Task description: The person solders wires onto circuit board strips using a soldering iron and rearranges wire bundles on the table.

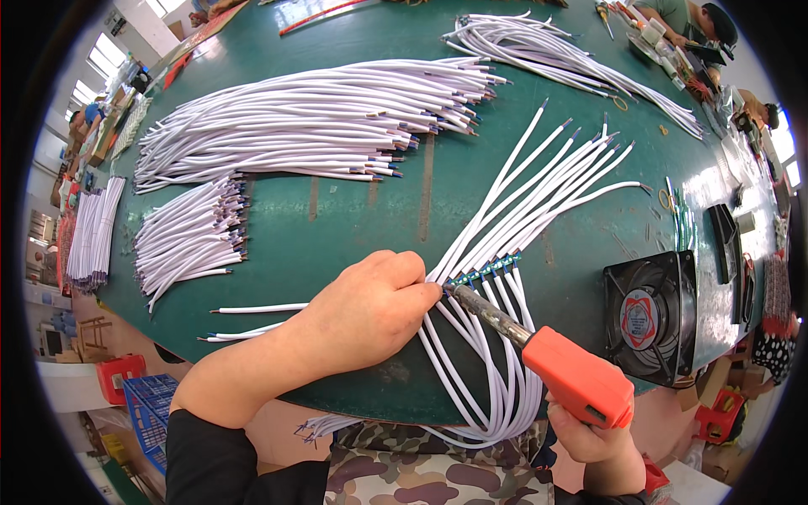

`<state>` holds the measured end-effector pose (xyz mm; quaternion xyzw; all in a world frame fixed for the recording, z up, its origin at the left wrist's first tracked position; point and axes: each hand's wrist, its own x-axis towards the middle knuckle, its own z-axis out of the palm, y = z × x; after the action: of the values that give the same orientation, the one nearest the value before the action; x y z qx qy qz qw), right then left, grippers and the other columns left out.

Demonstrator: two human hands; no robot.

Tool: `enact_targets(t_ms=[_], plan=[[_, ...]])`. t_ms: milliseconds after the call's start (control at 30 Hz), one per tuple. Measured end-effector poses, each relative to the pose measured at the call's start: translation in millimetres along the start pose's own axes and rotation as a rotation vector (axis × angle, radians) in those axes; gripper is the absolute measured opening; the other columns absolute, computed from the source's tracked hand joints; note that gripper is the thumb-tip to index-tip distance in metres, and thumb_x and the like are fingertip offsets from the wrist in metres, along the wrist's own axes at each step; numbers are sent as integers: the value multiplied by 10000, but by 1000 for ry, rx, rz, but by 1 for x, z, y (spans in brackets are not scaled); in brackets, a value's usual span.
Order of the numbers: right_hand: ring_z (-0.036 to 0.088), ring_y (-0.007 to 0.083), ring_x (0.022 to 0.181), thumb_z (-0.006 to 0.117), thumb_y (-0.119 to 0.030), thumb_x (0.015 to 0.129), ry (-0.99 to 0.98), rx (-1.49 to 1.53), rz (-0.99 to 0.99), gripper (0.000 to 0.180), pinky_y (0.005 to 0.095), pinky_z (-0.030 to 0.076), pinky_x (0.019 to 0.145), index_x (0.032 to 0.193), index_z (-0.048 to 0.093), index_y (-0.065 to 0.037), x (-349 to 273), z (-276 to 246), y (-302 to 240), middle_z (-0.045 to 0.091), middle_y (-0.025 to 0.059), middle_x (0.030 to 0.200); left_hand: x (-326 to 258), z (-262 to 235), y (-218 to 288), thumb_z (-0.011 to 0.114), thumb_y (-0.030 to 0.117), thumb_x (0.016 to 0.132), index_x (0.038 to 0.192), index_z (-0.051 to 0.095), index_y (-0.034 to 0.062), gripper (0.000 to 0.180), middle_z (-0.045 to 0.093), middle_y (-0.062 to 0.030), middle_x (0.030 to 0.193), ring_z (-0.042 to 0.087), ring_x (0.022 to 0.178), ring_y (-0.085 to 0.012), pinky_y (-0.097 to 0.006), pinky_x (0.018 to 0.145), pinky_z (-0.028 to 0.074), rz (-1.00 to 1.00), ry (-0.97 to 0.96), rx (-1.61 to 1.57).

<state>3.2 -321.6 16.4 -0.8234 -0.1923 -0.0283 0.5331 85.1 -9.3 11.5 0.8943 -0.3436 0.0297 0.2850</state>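
My left hand (pixel 374 307) is closed in a pinch at the left end of a row of small green circuit boards (pixel 484 273), apparently gripping a white cable there; its fingers hide most of what they hold. My right hand (pixel 589 433) is wrapped around the handle of a red soldering gun (pixel 576 374). The gun's metal barrel points up and left, with its tip close to my left fingertips and the boards. White cables (pixel 539 198) fan out beyond the row, while others (pixel 497 396) curve down from it toward my lap.
A large bundle of white cables (pixel 295 118) lies on the green table (pixel 353 219), with a shorter bundle (pixel 189 240) nearer left and another (pixel 547 55) at the back. A black fan (pixel 648 320) stands at right. Other people work across the table.
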Motion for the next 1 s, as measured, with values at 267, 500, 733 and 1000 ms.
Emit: enact_targets(t_ms=[267, 500, 733, 1000], plan=[[653, 252, 720, 674, -37, 738, -8, -50, -93, 305, 348, 525, 680, 1033, 687, 37, 2, 1, 1, 676, 103, 846, 1, 0, 2, 646, 39, 809, 948, 662, 1, 145, 554, -122, 873, 588, 805, -331, -419, 738, 510, 5, -1, -6], [643, 261, 723, 674, -44, 742, -10, -62, -67, 326, 356, 525, 706, 1059, 679, 32, 4, 3, -2, 664, 101, 864, 2, 0, 1, 687, -50, 736, 1001, 701, 9, 272, 608, -111, 911, 609, 802, -321, -417, 713, 514, -3, -7, 4], [679, 268, 789, 682, -42, 745, -64, -76, -51, 320, 354, 541, 736, 1057, 686, 31, 7, 0, -6, 691, 128, 932, 2, 0, 2, 690, -47, 736, 1005, 701, 13, 275, 601, -107, 908, 606, 800, -317, -415, 714, 514, -6, -15, 26], [732, 292, 862, 744, -7, 746, -87, -113, -103, 404, 353, 583, 761, 1131, 640, 58, 10, -4, -5, 717, 175, 1049, 2, 0, 3, 693, -52, 738, 998, 698, 15, 268, 599, -103, 905, 602, 789, -310, -410, 709, 512, -3, -5, 31]])
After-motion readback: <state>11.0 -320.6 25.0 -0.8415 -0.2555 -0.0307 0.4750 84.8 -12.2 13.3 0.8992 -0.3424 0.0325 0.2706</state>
